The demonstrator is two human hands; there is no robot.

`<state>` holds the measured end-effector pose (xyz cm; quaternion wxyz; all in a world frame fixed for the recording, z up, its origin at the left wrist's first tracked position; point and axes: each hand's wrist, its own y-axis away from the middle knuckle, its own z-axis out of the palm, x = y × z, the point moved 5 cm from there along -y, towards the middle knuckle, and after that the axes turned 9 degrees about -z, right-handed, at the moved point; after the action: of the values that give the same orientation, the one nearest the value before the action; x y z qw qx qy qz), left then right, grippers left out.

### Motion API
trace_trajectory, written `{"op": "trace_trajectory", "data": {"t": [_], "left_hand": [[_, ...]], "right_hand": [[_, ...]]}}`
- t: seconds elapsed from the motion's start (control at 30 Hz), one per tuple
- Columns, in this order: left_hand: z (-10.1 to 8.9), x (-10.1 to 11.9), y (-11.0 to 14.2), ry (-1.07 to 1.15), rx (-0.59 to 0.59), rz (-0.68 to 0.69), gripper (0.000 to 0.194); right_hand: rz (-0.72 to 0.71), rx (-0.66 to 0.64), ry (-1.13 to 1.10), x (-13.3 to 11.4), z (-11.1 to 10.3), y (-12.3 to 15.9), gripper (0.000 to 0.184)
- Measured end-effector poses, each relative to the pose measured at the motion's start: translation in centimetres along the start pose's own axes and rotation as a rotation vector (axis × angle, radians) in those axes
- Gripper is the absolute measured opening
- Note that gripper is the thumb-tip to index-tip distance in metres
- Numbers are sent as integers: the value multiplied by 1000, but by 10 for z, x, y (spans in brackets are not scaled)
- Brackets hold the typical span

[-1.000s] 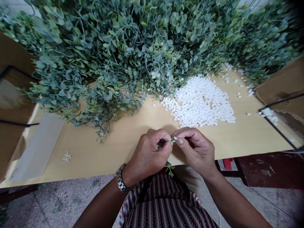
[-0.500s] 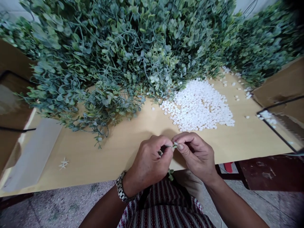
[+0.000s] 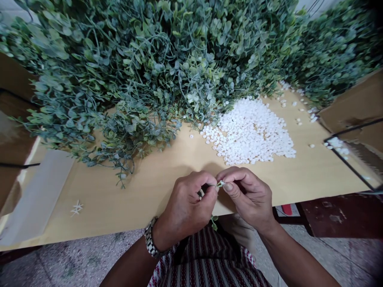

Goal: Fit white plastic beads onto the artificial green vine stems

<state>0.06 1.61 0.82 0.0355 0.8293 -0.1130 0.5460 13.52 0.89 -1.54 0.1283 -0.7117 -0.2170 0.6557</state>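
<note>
Over the table's front edge, my left hand (image 3: pixel 191 203) is closed in a pinch round a thin green artificial leaf stem (image 3: pixel 219 184). A few leaves of it hang below that hand. My right hand (image 3: pixel 249 195) meets it fingertip to fingertip, thumb and forefinger closed on a small white bead-like piece (image 3: pixel 222 182) at the stem's tip. Whether the piece sits fully on the stem is too small to tell. Just beyond my hands lies a spread pile of the same white pieces (image 3: pixel 254 131).
Bushy artificial greenery (image 3: pixel 167 56) fills the back of the wooden table (image 3: pixel 119 211). To the left lie white star-shaped bits (image 3: pixel 77 207) and a pale translucent strip (image 3: pixel 42 195). Torn cardboard (image 3: pixel 356 103) with dark strapping stands at right, and a brown box (image 3: pixel 14 115) at left.
Both hands stay nearly in place, still pinching at the stem tip. The leaves hanging below shift slightly, and the view moves a little.
</note>
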Motion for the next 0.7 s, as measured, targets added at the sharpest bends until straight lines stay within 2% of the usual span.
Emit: {"op": "trace_trajectory", "data": {"t": [0.7], "left_hand": [[1, -3, -1, 9, 37, 12, 12]], "right_hand": [[-110, -4, 60, -6, 1, -1, 21]]}}
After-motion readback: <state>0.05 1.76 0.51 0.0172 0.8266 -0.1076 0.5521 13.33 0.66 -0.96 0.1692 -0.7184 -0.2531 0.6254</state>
